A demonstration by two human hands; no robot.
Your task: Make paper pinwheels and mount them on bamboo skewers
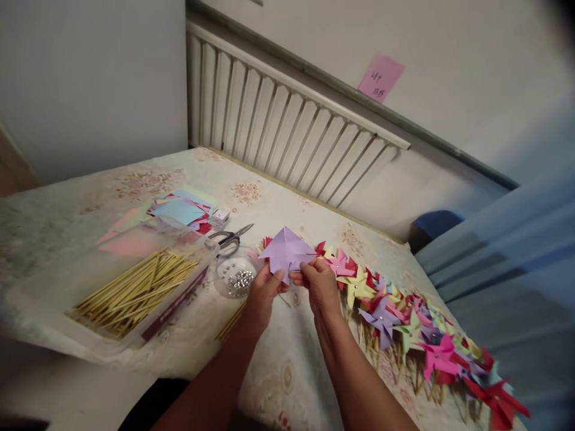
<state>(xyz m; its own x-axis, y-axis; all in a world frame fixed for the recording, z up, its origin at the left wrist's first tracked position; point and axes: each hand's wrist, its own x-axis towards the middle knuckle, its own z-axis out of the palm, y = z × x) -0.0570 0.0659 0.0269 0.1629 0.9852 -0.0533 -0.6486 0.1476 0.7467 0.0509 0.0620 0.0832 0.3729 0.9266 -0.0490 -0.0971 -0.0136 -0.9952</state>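
Observation:
A square of light purple paper point(287, 246), cut and creased with its corners pointing outward, is held up between my two hands over the table. My left hand point(264, 294) pinches its lower left edge between thumb and fingers. At the lower right, the fingertips of my right hand point(321, 282) are closed on the same paper; whether they also hold something small is hidden. Just left of my left hand stands a clear round dish point(223, 272) with shiny metal fasteners in it. Dark-handled scissors point(230, 240) lie behind the dish.
At the left, a clear plastic box point(58, 335) holds many thin wooden sticks point(135, 293). Behind it are stacked coloured papers point(179, 211) and a small box point(220, 216). Finished paper pinwheels point(381, 320) on sticks crowd the right side. A radiator point(287, 126) lines the wall.

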